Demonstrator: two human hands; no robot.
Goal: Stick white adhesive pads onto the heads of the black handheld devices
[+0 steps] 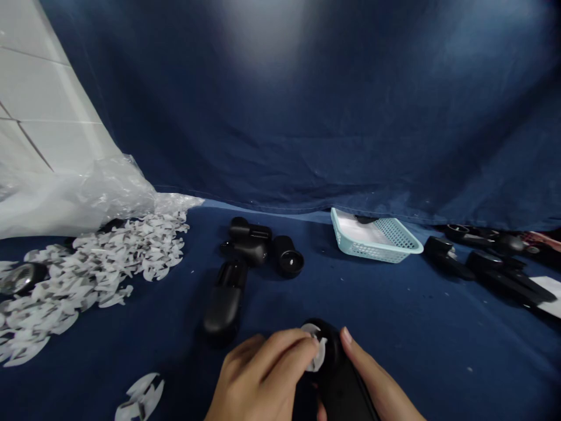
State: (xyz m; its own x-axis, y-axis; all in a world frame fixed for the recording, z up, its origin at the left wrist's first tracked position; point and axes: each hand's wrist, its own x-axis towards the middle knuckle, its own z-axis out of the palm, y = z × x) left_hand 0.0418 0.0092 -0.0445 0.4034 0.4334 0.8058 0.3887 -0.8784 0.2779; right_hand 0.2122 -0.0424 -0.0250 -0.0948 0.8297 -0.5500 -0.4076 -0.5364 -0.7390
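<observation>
Gripping the black massage gun [344,380] in your right hand [372,377], you pinch its white sticker [316,346] w/ your left hand [258,377].

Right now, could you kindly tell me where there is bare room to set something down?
Bare navy cloth spreads right of your right hand, below the pale-blue mesh basket. It is crowded at left under white film scraps and around the black handheld devices.

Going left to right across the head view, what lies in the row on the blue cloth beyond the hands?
White film scraps → black handheld devices → pale blue mesh basket → more black handheld devices
</observation>
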